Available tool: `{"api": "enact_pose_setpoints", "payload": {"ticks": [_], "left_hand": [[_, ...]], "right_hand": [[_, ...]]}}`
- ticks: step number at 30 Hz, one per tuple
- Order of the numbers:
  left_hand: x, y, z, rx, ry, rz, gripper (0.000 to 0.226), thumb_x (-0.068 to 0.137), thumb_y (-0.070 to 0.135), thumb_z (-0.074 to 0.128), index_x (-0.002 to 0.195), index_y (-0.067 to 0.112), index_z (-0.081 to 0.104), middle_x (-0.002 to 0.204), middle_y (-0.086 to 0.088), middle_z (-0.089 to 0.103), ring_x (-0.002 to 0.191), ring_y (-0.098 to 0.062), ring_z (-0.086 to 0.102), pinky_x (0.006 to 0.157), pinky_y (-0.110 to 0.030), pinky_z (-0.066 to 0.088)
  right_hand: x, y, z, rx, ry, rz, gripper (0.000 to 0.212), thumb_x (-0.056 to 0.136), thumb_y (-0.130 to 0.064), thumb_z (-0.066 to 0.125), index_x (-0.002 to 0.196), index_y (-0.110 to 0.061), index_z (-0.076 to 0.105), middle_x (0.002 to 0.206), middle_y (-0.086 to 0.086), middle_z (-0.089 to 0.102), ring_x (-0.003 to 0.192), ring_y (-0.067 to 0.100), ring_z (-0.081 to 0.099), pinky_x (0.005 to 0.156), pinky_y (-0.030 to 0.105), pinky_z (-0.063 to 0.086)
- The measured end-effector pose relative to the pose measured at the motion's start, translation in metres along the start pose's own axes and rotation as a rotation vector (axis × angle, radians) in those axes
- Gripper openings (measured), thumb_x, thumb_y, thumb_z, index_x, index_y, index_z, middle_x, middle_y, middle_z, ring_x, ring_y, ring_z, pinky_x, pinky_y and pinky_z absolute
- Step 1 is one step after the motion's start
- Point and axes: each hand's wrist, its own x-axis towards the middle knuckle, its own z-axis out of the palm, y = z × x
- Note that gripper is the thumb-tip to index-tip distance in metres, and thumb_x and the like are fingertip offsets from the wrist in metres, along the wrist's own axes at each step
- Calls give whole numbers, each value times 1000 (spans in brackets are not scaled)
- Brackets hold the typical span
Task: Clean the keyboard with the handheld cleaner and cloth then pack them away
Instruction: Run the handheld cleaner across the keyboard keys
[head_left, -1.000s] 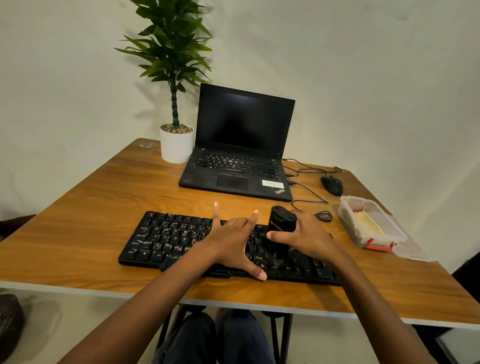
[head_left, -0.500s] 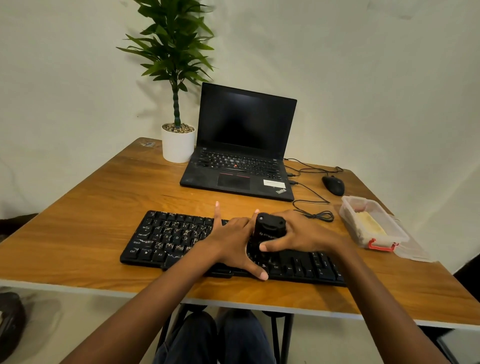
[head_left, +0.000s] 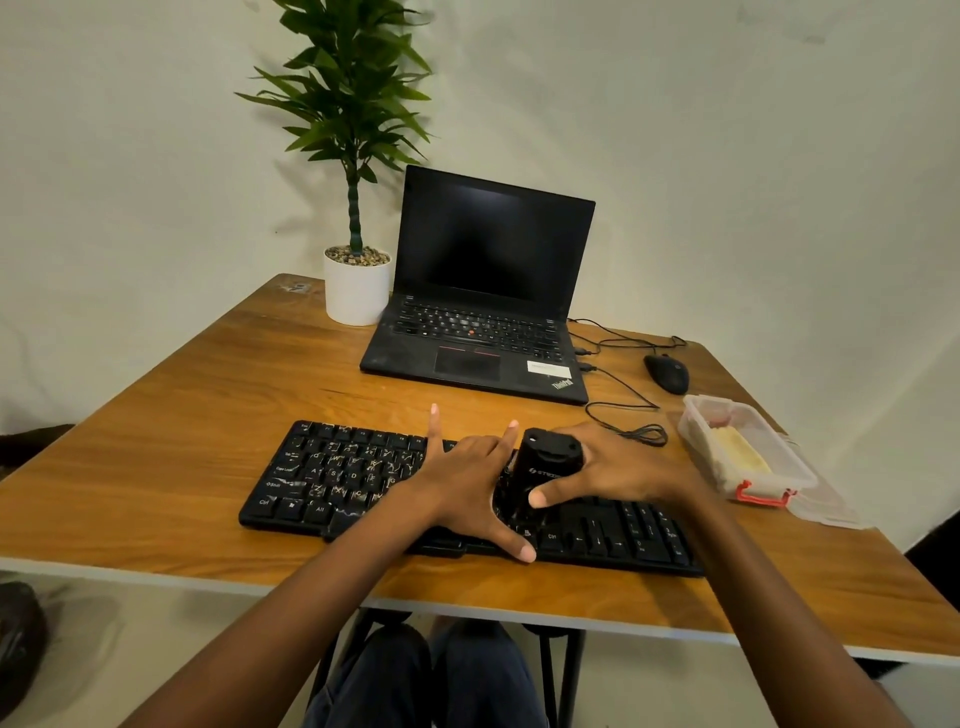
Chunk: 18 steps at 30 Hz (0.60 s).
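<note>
Cleaner (head_left: 543, 467) upright on the keyboard (head_left: 332, 478)
The right grip (head_left: 618, 467) clasps the cleaner, thumb across its front; the left grip (head_left: 467, 483) lies released, fingers spread flat on the keys just beside it.

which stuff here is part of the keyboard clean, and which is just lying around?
In the job: keyboard; cleaner, gripped by the right hand; left hand flat on the keys; box holding what looks like the yellow cloth.

Lying about: laptop; plant; mouse; cables.
</note>
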Motion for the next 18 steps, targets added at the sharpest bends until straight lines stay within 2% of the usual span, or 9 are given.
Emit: {"api": "enact_pose_setpoints", "payload": {"ticks": [4, 8, 11, 13, 15, 16, 18], "left_hand": [[-3, 2, -2, 13, -4, -14, 134, 60, 81, 57, 145, 17, -24, 157, -3, 13, 145, -20, 7, 94, -67, -29], [-3, 0, 0, -7, 23, 0, 132, 57, 83, 57, 148, 20, -16, 156, 0, 16, 144, -18, 8, 94, -67, -30], [-8, 1, -1, 36, 37, -16, 130, 61, 81, 55, 146, 18, -21, 158, -1, 4, 145, -19, 0, 94, -65, -31], [-16, -4, -1, 84, 86, -24, 125, 62, 82, 53, 147, 23, -17, 157, 2, -10, 144, -18, -10, 95, -63, -32], [-30, -12, 2, 84, 182, -41, 117, 60, 85, 47, 148, 32, -9, 156, 7, -14, 143, -16, -15, 94, -60, -34], [-37, -16, 6, 66, 261, -37, 111, 59, 86, 41, 148, 36, -1, 156, 9, -8, 143, -15, -11, 94, -59, -35], [-54, -15, 16, 17, 458, 17, 89, 64, 80, 37, 142, 39, 28, 152, 10, 23, 143, -15, 13, 101, -63, -25]], "right_hand": [[-5, -5, -5, 62, 3, 53, 22, 78, -12, 71, 88, -24, 57, 85, -7, 65, 71, -5, 64, 59, 12, 48], [-5, -3, 11, 79, 85, 16, 22, 78, -17, 71, 96, -22, 60, 92, -5, 66, 82, 1, 63, 69, 11, 48], [-17, -1, 3, 59, 137, 110, 22, 78, -23, 70, 92, -30, 55, 94, -8, 64, 86, 6, 61, 69, 14, 47], [-26, 5, 5, 110, 246, 140, 23, 79, -26, 69, 92, -33, 51, 93, -12, 62, 82, 2, 60, 63, 12, 47], [-33, 12, 19, 214, 375, 136, 24, 79, -24, 69, 91, -34, 50, 91, -15, 60, 79, -3, 59, 60, 8, 45], [-35, 15, 27, 264, 436, 123, 26, 78, -22, 70, 91, -34, 51, 91, -15, 60, 79, -4, 59, 59, 7, 45], [-35, 21, 40, 304, 562, 94, 31, 75, -19, 73, 95, -32, 53, 93, -13, 61, 81, -2, 59, 59, 7, 45]]}}
